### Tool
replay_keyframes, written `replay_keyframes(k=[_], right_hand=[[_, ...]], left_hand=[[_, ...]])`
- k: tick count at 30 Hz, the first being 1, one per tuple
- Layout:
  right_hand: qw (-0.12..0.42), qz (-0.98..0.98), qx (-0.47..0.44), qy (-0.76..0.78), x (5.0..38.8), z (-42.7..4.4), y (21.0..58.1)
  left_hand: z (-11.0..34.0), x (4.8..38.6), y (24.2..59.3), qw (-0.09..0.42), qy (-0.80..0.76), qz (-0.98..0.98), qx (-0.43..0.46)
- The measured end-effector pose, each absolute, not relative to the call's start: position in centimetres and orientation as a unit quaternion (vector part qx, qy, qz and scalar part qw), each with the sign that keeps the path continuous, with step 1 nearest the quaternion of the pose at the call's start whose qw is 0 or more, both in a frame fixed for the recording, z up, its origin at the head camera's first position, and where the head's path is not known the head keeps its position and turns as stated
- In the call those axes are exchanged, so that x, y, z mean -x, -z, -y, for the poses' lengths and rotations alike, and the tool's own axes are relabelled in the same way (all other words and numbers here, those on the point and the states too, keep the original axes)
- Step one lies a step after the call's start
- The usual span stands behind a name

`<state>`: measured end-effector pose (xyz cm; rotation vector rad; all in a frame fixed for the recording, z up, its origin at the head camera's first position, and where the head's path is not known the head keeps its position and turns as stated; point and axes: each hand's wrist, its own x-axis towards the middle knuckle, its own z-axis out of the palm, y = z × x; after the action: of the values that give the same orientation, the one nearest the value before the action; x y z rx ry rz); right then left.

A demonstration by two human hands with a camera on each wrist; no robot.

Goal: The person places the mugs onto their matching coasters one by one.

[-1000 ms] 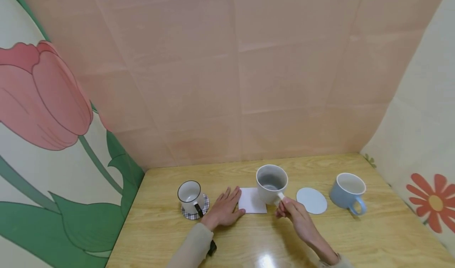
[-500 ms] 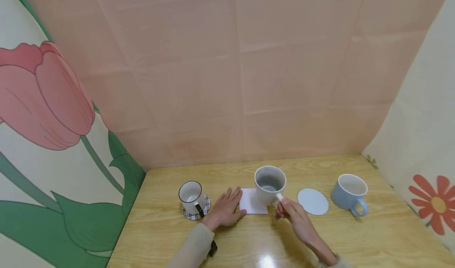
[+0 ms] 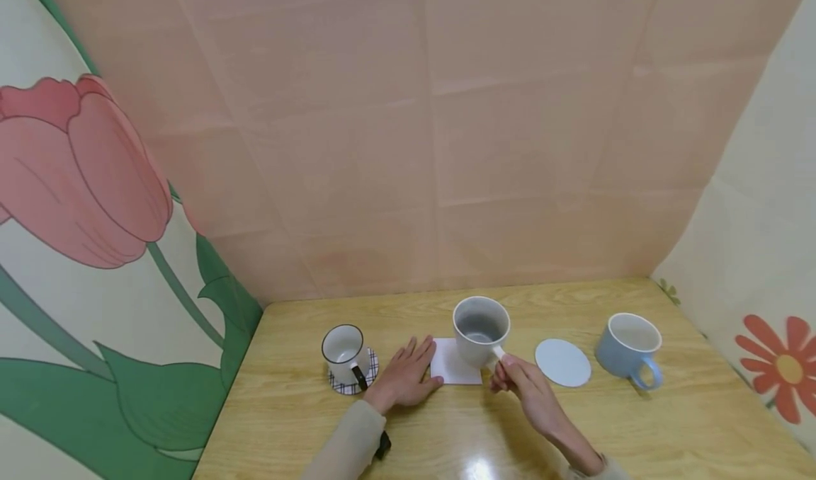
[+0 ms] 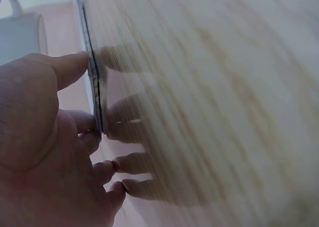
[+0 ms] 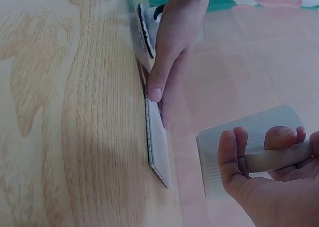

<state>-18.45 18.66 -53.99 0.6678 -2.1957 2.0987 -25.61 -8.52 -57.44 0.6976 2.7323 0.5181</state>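
In the head view the right hand [image 3: 535,398] pinches the handle of a white mug [image 3: 473,351], upright over the right part of a white square coaster [image 3: 452,374]. A gap shows between mug [image 5: 212,152] and coaster [image 5: 157,137] in the right wrist view, so the mug hangs in the air. The left hand [image 3: 403,381] lies with straight fingers against the coaster's left side, thumb at its near corner. From the left wrist, the thumb and a finger of the left hand [image 4: 42,132] touch the coaster's edge [image 4: 94,80].
A black-rimmed white mug [image 3: 341,345] stands on a round checked coaster [image 3: 344,388] at the left. Right of the held mug are a pale round coaster [image 3: 563,363] and a blue mug [image 3: 615,352]. A pinkish cloth [image 3: 414,147] hangs behind the wooden table [image 3: 287,430].
The right hand has shifted the held mug slightly left over the square coaster. The left hand keeps its place against the coaster. The head view has turned very slightly.
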Motion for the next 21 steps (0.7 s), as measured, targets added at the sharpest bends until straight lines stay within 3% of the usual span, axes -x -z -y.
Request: replay_keyframes(k=[21], right_hand=[[0.014, 0.702, -0.214, -0.679, 18.76, -17.87, 54.28]], left_hand=[[8.51, 25.73, 57.82, 0.132, -0.167, -0.947, -0.239]])
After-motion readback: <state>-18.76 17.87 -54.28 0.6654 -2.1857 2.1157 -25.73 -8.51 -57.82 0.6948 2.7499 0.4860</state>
